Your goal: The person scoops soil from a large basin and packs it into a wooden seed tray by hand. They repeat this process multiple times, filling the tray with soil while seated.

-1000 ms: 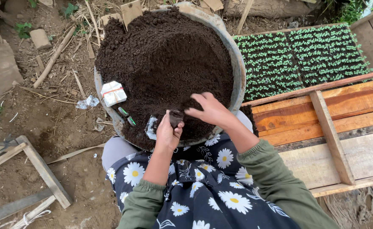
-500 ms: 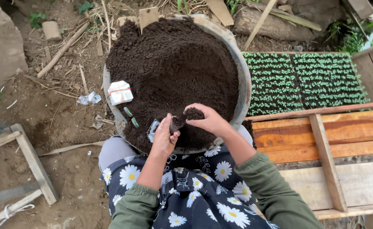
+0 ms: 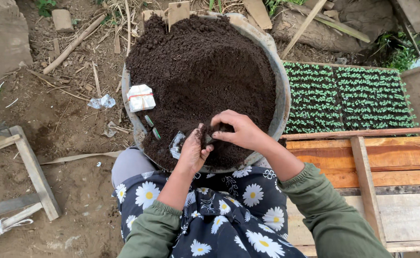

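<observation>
A big round basin (image 3: 282, 91) heaped with dark soil (image 3: 205, 71) stands in front of my knees. My left hand (image 3: 193, 153) holds a small clear plastic bag (image 3: 177, 145) at the basin's near rim. My right hand (image 3: 238, 131) is cupped right beside it, pinching a clump of dark soil over the bag's mouth. The fingers of both hands touch. On the soil at the left lie a white packet bound with a red band (image 3: 140, 98) and two small green sticks (image 3: 152, 127).
Seedling trays (image 3: 348, 98) full of small green sprouts lie to the right of the basin. A wooden bench or frame (image 3: 367, 167) runs along the right. A wooden frame (image 3: 28, 167) sits at the left on bare earth with sticks and litter.
My right hand has drawn in from the soil heap with a clump and closed up against my left hand and the bag. The view has shifted slightly.
</observation>
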